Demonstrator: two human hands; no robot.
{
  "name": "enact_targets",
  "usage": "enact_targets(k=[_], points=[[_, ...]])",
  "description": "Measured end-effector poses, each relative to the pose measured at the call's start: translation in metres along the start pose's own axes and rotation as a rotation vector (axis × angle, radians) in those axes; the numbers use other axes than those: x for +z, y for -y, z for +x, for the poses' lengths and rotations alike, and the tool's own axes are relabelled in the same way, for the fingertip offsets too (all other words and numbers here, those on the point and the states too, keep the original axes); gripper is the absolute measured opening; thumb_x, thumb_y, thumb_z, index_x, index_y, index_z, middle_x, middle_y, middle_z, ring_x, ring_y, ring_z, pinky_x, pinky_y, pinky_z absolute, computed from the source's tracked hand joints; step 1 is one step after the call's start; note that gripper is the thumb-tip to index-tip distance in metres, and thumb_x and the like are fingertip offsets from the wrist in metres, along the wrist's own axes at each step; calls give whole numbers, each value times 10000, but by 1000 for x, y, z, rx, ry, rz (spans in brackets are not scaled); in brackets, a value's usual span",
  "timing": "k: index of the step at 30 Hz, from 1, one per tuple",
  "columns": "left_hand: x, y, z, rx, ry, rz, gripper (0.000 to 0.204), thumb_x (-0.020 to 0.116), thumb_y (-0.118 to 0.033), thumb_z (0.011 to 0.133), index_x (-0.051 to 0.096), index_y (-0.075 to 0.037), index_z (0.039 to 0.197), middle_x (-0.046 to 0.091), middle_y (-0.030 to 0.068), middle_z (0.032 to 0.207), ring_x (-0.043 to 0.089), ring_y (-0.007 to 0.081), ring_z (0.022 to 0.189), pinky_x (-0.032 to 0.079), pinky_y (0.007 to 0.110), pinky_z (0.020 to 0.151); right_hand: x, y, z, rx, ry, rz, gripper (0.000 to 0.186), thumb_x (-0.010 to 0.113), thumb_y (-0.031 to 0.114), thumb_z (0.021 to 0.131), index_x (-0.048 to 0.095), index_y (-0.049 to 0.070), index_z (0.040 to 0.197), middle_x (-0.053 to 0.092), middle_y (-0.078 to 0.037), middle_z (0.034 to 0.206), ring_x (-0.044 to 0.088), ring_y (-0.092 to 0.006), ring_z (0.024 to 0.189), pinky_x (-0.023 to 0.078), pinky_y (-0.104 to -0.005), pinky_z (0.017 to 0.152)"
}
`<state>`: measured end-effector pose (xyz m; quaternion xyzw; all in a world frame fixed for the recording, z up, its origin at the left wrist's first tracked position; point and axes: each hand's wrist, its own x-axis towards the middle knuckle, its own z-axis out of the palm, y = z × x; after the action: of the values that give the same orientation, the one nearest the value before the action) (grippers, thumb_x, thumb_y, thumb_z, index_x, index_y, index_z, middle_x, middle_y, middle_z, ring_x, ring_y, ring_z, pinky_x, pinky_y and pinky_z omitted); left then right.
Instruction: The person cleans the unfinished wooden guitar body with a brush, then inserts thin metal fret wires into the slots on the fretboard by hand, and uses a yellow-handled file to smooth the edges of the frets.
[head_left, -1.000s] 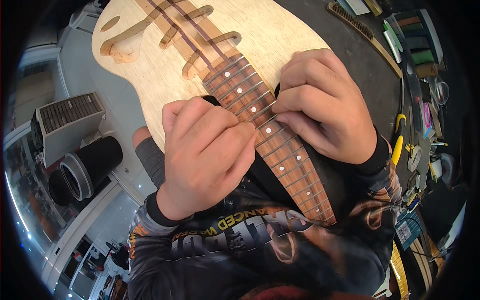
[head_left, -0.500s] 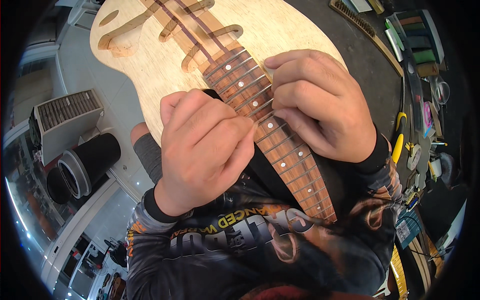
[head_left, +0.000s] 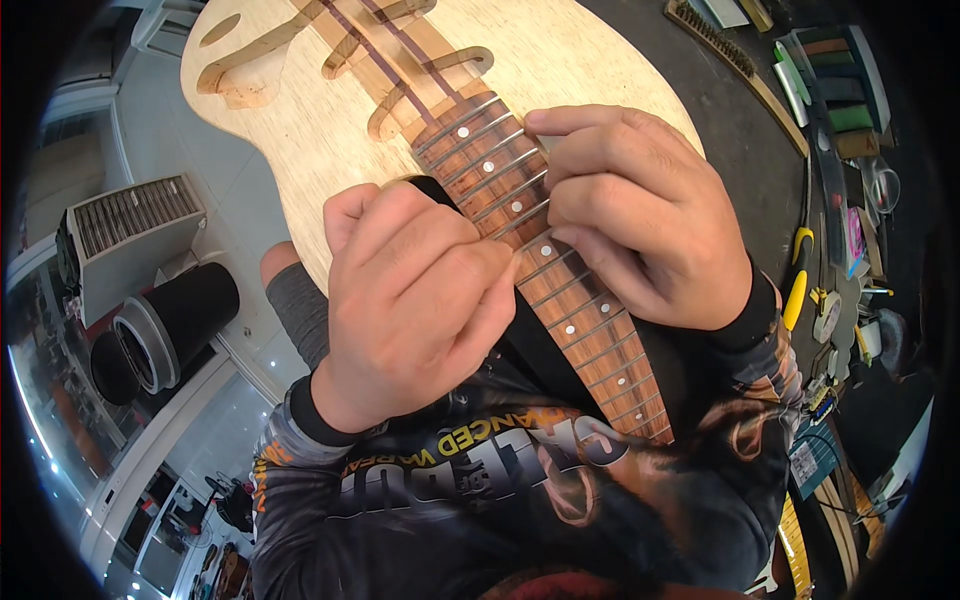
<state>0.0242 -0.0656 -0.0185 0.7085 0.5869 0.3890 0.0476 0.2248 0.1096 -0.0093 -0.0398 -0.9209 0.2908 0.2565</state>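
A pale, unfinished guitar body [head_left: 255, 125] with routed cavities lies at an angle before me, with a dark rosewood fretboard [head_left: 590, 355] bearing metal frets and white dots running toward my lap. My left hand [head_left: 415, 300] is curled at the fretboard's left edge, fingertips pinched beside a fret; what they hold is hidden. My right hand [head_left: 650, 225] is bent over the right edge, index finger stretched toward the upper frets, thumb and other fingertips at a middle fret; I cannot make out what they grip.
A dark bench [head_left: 760, 170] on the right holds a wire brush [head_left: 710, 35], yellow-handled tool [head_left: 797, 295], tape roll [head_left: 828, 315], cutting mat [head_left: 808, 455] and several small tools. At left are a black-and-silver bin [head_left: 190, 315], a slatted grey box [head_left: 130, 235] and glass doors.
Since a second ago, my right index finger has stretched upward along the fretboard. Both hands and the guitar have shifted slightly upward in view.
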Motion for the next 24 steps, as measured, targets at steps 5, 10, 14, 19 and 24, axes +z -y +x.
enact_targets(k=[5, 10, 14, 19, 24], points=[[-4, -5, 7, -15, 37, -24, 249, 929, 41, 768, 791, -48, 956, 723, 70, 884, 661, 289, 803, 477, 440, 857, 2, 4, -1, -8, 15, -42, 280, 887, -48, 822, 751, 12, 1060, 750, -142, 1110, 816, -453, 1260, 633, -510, 977], [4, 4, 2, -8, -46, 0, 214, 928, -58, 827, 786, -78, 986, 680, 18, 938, 631, 251, 852, 381, 450, 865, 5, 2, -1, 40, -18, 0, 280, 872, -65, 813, 755, 8, 1056, 748, -147, 1105, 815, -459, 1250, 640, -511, 984], [-5, -4, 6, -28, 13, 11, 253, 932, 34, 772, 797, -62, 963, 722, 58, 886, 654, 277, 799, 455, 429, 841, 1, 0, -2, 2, 14, 49, 285, 879, -67, 808, 755, 7, 1053, 742, -155, 1115, 812, -470, 1228, 646, -517, 994], [-5, -3, 8, -5, 15, -4, 266, 940, 35, 763, 797, -61, 966, 717, 52, 883, 644, 271, 794, 439, 427, 834, 1, 5, 1, -6, 35, -22, 283, 886, -70, 816, 756, 0, 1058, 736, -158, 1141, 801, -471, 1240, 646, -521, 1000], [-4, 2, 8, -24, -31, 12, 269, 936, 26, 767, 804, -64, 983, 716, 48, 878, 641, 262, 790, 445, 433, 850, 1, 3, 0, 80, -9, 39, 275, 873, -91, 848, 746, -2, 1075, 726, -167, 1165, 785, -459, 1277, 640, -516, 1040]])
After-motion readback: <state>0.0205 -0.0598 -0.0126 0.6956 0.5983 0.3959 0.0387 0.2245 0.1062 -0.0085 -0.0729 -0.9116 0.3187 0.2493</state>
